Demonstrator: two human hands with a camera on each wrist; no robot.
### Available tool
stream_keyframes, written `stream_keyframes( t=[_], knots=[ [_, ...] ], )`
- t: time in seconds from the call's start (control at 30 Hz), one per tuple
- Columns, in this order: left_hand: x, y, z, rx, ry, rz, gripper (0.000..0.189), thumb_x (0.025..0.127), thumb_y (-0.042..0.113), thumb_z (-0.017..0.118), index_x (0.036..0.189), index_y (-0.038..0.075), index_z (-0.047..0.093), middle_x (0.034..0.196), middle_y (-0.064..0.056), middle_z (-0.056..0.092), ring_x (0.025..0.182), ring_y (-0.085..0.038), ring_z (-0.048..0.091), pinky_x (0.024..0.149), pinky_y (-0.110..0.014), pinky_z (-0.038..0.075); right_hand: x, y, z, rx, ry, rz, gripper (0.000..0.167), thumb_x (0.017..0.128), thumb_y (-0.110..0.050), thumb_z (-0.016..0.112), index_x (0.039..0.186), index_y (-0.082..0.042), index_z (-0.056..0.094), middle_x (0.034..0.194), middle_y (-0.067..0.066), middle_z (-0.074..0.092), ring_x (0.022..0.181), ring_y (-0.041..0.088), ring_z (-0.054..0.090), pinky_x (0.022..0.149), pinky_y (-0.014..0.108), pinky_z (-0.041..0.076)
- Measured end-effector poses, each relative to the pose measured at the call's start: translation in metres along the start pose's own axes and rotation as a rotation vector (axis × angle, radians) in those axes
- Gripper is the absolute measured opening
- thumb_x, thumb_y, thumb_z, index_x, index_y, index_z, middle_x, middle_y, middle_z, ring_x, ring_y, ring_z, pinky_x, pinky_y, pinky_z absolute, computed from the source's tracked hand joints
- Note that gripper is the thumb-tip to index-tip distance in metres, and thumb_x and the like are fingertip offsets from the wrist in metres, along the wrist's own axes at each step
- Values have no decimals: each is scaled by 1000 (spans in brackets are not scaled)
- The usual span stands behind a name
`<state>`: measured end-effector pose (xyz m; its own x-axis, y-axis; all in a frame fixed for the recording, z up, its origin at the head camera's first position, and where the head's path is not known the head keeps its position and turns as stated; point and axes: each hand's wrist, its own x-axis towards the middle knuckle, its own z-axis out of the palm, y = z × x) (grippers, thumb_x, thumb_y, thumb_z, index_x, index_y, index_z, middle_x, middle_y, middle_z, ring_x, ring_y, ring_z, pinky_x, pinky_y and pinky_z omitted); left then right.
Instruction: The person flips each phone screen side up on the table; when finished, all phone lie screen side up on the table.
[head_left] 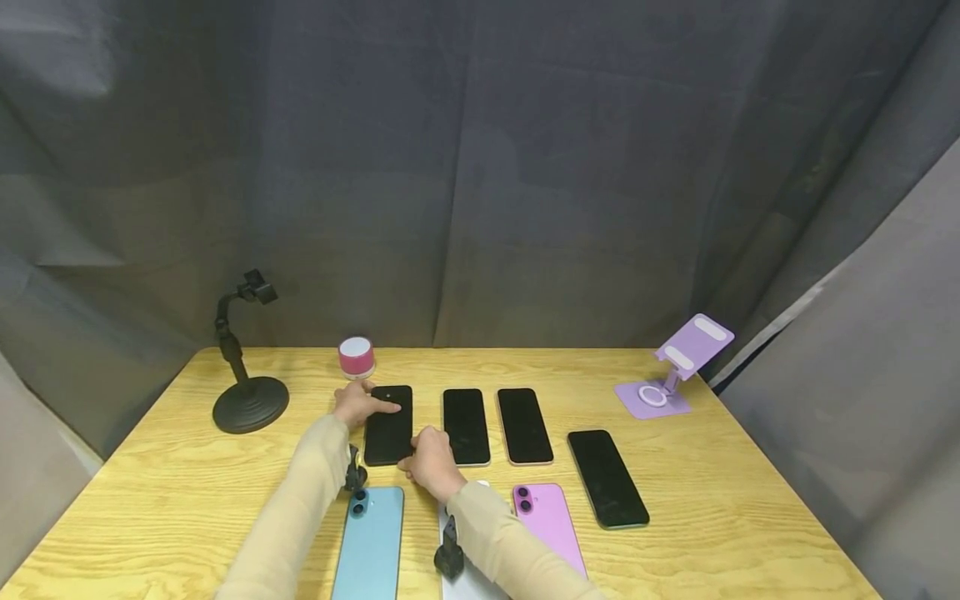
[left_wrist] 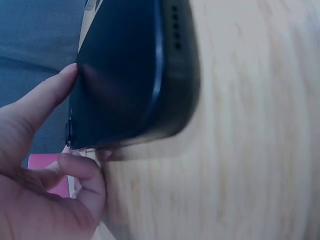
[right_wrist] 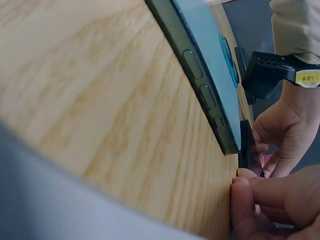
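Note:
A black smartphone (head_left: 388,429) lies screen up at the left end of the back row, with both hands on it. My left hand (head_left: 358,404) holds it by its upper left side, the thumb over the screen and the other fingers at the edge. In the left wrist view, that thumb lies against the dark phone (left_wrist: 120,65) while curled fingers sit by its side. My right hand (head_left: 433,463) pinches the lower right corner; the right wrist view shows its thumb and forefinger close together at the phone's edge (right_wrist: 245,145).
Two dark-screened phones (head_left: 466,427) (head_left: 524,426) lie to the right, another (head_left: 607,479) beyond them. Nearer are a blue phone (head_left: 371,542), a white phone (head_left: 465,583) under the right forearm and a pink phone (head_left: 551,521). A black stand (head_left: 251,404), pink speaker (head_left: 356,357) and purple stand (head_left: 693,346) are behind.

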<state>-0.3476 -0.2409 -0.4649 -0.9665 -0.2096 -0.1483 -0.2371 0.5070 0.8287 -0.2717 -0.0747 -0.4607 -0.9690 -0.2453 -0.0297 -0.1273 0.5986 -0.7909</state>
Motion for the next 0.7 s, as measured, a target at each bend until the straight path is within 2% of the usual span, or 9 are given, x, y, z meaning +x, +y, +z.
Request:
stream_keyframes(
  t=[0.07, 0.1, 0.2, 0.3, 0.4, 0.5, 0.6, 0.7],
  knots=[
    [-1, 1, 1, -3, 9, 14, 71, 70, 16, 84, 124, -9, 47, 130, -32, 43, 116, -42, 40, 99, -51, 43, -1, 0, -1, -2, -2, -4, 43, 78, 3, 75, 116, 18, 59, 63, 6, 61, 41, 6, 51, 47, 17, 47],
    [-1, 2, 1, -1, 13, 20, 71, 70, 16, 84, 124, -9, 47, 128, -30, 46, 115, -41, 43, 100, -51, 43, -1, 0, -1, -8, -4, -9, 37, 78, 3, 75, 111, 17, 62, 62, 7, 62, 41, 6, 51, 46, 18, 46],
    [-1, 4, 3, 10, 23, 45, 70, 69, 15, 85, 122, -10, 47, 124, -29, 53, 110, -39, 52, 99, -50, 45, -2, -1, -3, -34, -7, -14, 20, 79, 3, 74, 95, 13, 69, 57, 5, 59, 41, 7, 49, 44, 17, 41],
    [-3, 7, 2, 18, 27, 56, 69, 69, 15, 85, 121, -9, 46, 123, -29, 54, 108, -39, 53, 97, -49, 45, -1, -1, -4, -53, -10, -15, 7, 79, 2, 74, 81, 7, 69, 48, 2, 54, 40, 7, 47, 42, 18, 36],
    [-5, 7, 1, 23, 30, 53, 70, 69, 15, 85, 122, -8, 46, 127, -31, 52, 112, -41, 53, 99, -49, 45, -2, -3, -4, -76, -22, -31, 9, 80, 1, 74, 75, 6, 68, 45, 0, 52, 39, 8, 46, 41, 18, 35],
    [-7, 6, 0, 38, 32, 55, 69, 70, 14, 84, 121, -8, 45, 129, -32, 50, 113, -42, 51, 99, -50, 44, -4, -4, -5, -116, -31, -64, 14, 81, -3, 74, 75, 8, 67, 51, 5, 55, 45, 12, 46, 44, 21, 37],
    [-9, 8, 0, 49, 44, 73, 67, 68, 13, 85, 118, -8, 44, 123, -32, 52, 108, -41, 52, 96, -50, 45, -4, -4, -4, -169, -35, -87, 25, 82, -12, 75, 84, 11, 66, 68, 13, 61, 58, 18, 51, 52, 27, 44],
    [-10, 9, 1, 61, 53, 87, 67, 67, 13, 85, 116, -7, 43, 115, -30, 54, 102, -39, 53, 92, -49, 46, -6, -3, -4, -207, -39, -98, 37, 81, -23, 77, 83, 11, 63, 86, 21, 59, 70, 23, 51, 60, 33, 49]
  ],
)
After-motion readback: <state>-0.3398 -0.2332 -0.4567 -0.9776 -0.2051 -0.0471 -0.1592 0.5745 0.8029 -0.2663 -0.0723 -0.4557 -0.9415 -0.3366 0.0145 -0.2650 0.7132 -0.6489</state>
